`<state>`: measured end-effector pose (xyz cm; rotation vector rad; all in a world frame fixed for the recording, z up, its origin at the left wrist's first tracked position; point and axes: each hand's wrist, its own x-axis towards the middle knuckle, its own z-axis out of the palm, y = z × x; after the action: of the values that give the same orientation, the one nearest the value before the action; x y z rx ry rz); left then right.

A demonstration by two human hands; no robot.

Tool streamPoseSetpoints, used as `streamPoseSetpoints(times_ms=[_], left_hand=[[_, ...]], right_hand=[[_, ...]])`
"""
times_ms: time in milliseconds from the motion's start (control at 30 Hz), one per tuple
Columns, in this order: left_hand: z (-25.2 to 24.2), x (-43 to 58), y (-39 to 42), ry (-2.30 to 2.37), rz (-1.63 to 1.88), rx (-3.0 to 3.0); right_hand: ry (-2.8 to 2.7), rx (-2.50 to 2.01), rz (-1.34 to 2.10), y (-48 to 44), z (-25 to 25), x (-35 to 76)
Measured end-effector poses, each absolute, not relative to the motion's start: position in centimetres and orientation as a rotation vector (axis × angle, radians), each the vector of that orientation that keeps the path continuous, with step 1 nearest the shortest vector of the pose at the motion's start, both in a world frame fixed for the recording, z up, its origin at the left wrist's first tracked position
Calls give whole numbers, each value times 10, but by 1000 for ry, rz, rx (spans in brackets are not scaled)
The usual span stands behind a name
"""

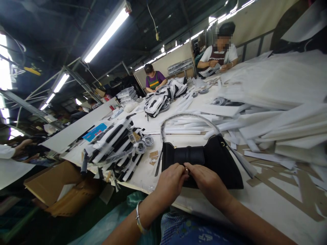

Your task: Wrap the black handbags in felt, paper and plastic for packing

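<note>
A black handbag (pixel 223 165) lies on the white worktable in front of me, its flap and dark band facing up. Its handle (pixel 190 116), wrapped in clear plastic, arches away over the table. At the bag's near middle, the fingers of my left hand (pixel 170 182) are closed on its front. My right hand (pixel 208 180) is pinched against the same spot, thumbs and fingertips almost meeting. A small gold-coloured glint shows between them; whether it is a ring or bag hardware I cannot tell.
Wrapped black-and-white straps (pixel 114 143) are heaped on the left beside a blue box (pixel 95 132). White foam sheets (pixel 278 119) and cardboard scraps (pixel 278 182) cover the right. Two people work across the table near wrapped bags (pixel 156 104). An open carton (pixel 53 180) stands below, left.
</note>
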<state>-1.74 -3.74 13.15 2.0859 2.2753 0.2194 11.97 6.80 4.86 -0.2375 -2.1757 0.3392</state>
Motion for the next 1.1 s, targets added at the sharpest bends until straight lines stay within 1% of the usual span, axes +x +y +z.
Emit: streamPoseSetpoints(times_ms=[233, 367, 500, 633, 767, 900, 1000, 1100], left_hand=[[118, -16, -37, 2270, 401, 2000], [108, -17, -36, 2261, 523, 1910], [103, -20, -35, 2143, 713, 1783], [105, -24, -34, 1963, 908, 1598], [102, -27, -30, 1813, 1064, 1382], [100, -33, -20, 1653, 1211, 1166], [106, -43, -18, 1572, 1369, 1009], [115, -58, -32, 1537, 1498, 889]], right_hand=[[-2077, -267, 466, 65, 42, 122], [-2040, -312, 609, 60, 40, 123], [-2053, -391, 813, 53, 42, 132], [-2060, -413, 918, 51, 47, 138], [-2053, -460, 947, 48, 49, 135], [-2007, -518, 876, 45, 44, 128], [-2011, -533, 816, 47, 42, 128], [-2041, -536, 818, 51, 46, 132]])
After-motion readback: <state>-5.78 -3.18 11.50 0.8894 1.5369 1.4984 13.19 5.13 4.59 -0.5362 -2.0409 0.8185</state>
